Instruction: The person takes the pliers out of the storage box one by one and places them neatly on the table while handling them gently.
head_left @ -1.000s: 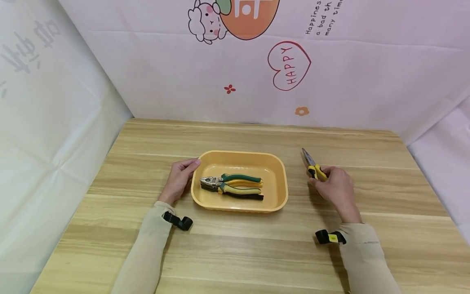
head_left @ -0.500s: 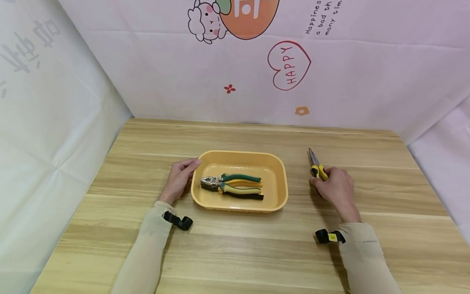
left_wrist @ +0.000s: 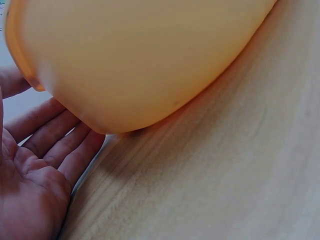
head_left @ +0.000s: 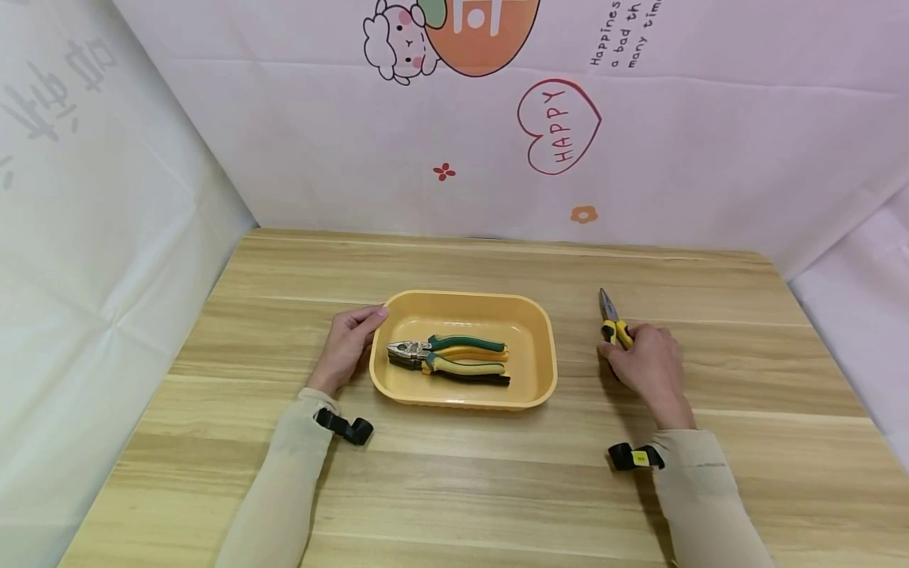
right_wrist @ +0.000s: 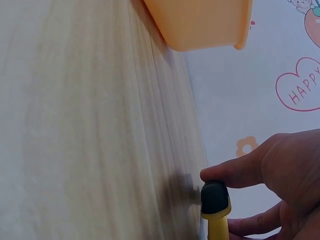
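Observation:
My left hand (head_left: 346, 345) holds the left end of a yellow plastic tray (head_left: 550, 347), thumb at the rim. The left wrist view shows the other fingers stretched against the tray's outer wall (left_wrist: 140, 60). Combination pliers (head_left: 465, 368) with green and pale yellow handles lie inside, jaws to the left. Black and yellow handle parts show beside them, perhaps of a second pair beneath. To the tray's right, my right hand (head_left: 649, 363) grips needle-nose pliers (head_left: 609, 312) by their yellow and black handles, tips pointing away from me. A handle end (right_wrist: 216, 197) shows by the thumb in the right wrist view.
Everything is on a wood-grain table (head_left: 454, 481). Behind its far edge hangs a white printed cloth (head_left: 319, 158), and another white cloth (head_left: 128, 260) stands along the left. Each wrist carries a small black camera.
The needle-nose pliers in my right hand have swung and shifted slightly to the right, their tips turning a little, mostly in the first half second. My left hand and the tray stay still.

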`<state>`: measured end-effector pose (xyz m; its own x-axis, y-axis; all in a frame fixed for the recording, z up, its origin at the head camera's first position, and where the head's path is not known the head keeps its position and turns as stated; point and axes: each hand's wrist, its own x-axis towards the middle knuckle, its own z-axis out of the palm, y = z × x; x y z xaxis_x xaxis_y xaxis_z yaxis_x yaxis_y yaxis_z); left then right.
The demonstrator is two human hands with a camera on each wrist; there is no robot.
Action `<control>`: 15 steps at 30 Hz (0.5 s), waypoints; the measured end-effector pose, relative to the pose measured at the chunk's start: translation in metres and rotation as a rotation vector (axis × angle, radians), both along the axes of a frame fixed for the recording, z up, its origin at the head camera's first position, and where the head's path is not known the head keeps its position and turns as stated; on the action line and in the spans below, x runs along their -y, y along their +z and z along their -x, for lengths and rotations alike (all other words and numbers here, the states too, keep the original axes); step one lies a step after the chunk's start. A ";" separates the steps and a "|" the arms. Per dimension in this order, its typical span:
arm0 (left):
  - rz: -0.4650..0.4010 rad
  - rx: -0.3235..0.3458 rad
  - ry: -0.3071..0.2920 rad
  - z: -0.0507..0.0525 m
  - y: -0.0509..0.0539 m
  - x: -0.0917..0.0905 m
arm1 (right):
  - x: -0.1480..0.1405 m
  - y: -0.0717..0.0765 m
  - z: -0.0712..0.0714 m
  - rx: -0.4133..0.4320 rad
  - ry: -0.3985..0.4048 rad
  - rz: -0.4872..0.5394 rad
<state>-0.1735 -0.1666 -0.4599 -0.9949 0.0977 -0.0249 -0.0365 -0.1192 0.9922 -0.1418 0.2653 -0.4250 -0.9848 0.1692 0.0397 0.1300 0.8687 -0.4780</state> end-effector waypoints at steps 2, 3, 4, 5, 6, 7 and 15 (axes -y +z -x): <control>-0.003 0.000 0.000 0.000 0.000 0.000 | 0.001 0.000 0.000 0.012 -0.007 -0.002; -0.004 -0.001 -0.001 0.000 0.000 0.000 | 0.001 0.000 -0.001 0.017 -0.010 -0.003; -0.005 -0.001 -0.002 0.000 0.000 0.000 | 0.001 0.000 -0.001 0.023 -0.012 -0.004; -0.005 -0.001 -0.002 0.000 0.000 0.000 | 0.002 0.000 -0.001 0.031 -0.014 -0.002; -0.006 0.001 -0.002 0.000 0.001 0.000 | 0.002 0.000 -0.001 0.040 -0.017 -0.001; -0.006 0.002 -0.001 0.000 0.001 0.000 | 0.002 0.000 -0.001 0.046 -0.019 0.000; -0.001 0.007 -0.001 0.000 0.001 0.000 | 0.004 -0.001 -0.002 0.073 -0.029 -0.007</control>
